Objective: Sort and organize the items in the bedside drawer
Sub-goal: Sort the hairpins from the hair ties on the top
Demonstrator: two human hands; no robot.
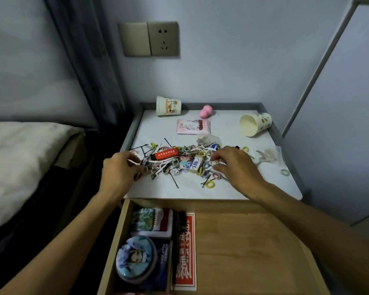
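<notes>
Nightstand top (200, 192) with the open drawer (254, 241) below it. Sorting is judged roughly midway. A round tin (134, 258), boxes and a red packet (185, 252) sit lined along the drawer's left side. A mixed pile (179, 160) of hair ties, hairpins and oddments lies unsorted on top. Left hand (119, 169), fingers curled, pinches several clips at the pile's left edge. Right hand (234, 165) curls over ties at its right edge; whether it holds any cannot be told. Two paper cups (256, 124) lie tipped behind.
</notes>
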